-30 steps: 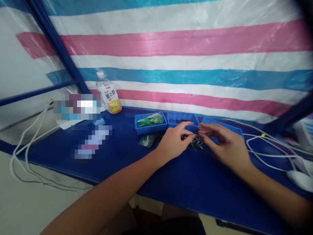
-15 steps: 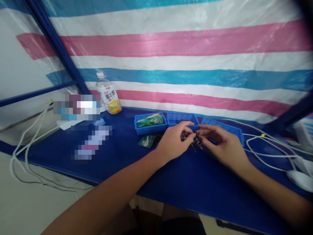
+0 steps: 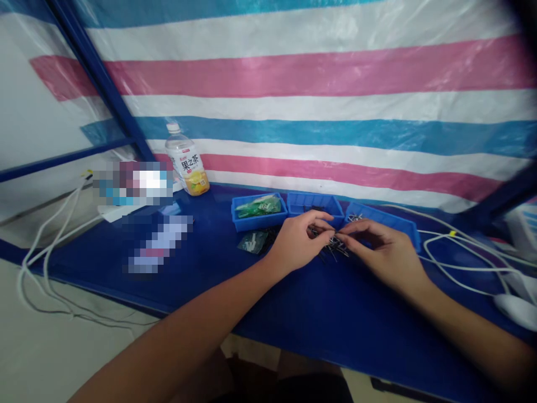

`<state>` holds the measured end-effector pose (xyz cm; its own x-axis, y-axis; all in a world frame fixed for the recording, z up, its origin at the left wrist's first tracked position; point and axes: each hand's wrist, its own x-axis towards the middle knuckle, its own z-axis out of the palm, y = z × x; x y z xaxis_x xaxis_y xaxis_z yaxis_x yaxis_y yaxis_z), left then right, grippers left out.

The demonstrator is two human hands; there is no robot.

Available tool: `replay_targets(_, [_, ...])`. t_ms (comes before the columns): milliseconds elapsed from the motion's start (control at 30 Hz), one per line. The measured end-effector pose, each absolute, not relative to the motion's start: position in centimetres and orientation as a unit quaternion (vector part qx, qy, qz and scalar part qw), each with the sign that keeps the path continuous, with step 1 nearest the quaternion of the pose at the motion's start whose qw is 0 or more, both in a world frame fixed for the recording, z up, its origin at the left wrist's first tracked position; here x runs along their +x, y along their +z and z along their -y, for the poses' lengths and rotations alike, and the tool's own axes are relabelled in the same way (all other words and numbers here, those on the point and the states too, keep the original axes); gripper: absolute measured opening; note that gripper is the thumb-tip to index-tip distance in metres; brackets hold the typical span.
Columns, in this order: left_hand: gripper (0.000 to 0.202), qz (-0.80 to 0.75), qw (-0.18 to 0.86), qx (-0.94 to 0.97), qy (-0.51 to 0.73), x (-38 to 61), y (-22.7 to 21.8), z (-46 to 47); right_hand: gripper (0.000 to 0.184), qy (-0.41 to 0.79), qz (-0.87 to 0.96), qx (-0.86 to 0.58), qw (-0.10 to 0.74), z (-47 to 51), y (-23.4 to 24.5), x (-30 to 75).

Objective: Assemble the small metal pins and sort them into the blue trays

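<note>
My left hand (image 3: 300, 238) and my right hand (image 3: 377, 240) meet over a pile of thin dark and silvery screw-like pieces (image 3: 333, 249) on the blue table. Thumb and fingers of each hand are pinched together, their tips nearly touching; whatever they hold is too small to make out. Behind my left hand is the middle blue bin (image 3: 314, 201) with some dark pieces in it. The right blue bin (image 3: 390, 219), partly covered by my right hand, holds small metal pieces (image 3: 356, 217). A clear bag with white pieces (image 3: 253, 242) lies left of my left hand.
The left blue bin (image 3: 239, 223) holds green plastic packets (image 3: 262, 206). A drink bottle (image 3: 188, 162) stands at the back left. White cables (image 3: 461, 267) and a white mouse (image 3: 515, 310) lie at the right. Striped plastic sheeting (image 3: 293, 78) hangs behind the table.
My right fingers have closed from a wider curl into a pinch and come down slightly towards my left fingertips. Small pieces in the right bin have come into view.
</note>
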<state>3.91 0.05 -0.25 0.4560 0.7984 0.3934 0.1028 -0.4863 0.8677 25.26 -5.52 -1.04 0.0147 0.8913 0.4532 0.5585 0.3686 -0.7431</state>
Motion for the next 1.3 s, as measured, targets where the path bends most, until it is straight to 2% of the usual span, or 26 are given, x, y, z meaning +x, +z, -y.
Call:
replay_targets(500, [0.030,-0.268,0.416,0.742,0.452,4.4,-1.0,0.1,0.007,0.083,0.736,-0.538,0.403,5.7,-0.8,25.0])
replay_targets(700, [0.024,-0.282,0.358,0.779,0.430,4.0,-0.1,0.3,0.030,0.109,0.727,-0.522,0.432,5.8,-0.5,24.9])
replay_targets(867, [0.034,-0.291,0.346,0.809,0.377,3.7,0.0,0.6,0.012,0.095,0.695,-0.563,0.437,5.9,-0.3,25.1])
replay_targets(1100, [0.036,-0.280,0.366,0.795,0.394,4.0,-0.4,0.3,0.012,0.117,0.704,-0.538,0.449,5.7,-0.4,25.0])
replay_targets(1300, [0.034,-0.249,0.441,0.756,0.415,4.1,-0.7,0.0,0.007,0.125,0.729,-0.518,0.430,5.5,-0.6,25.2])
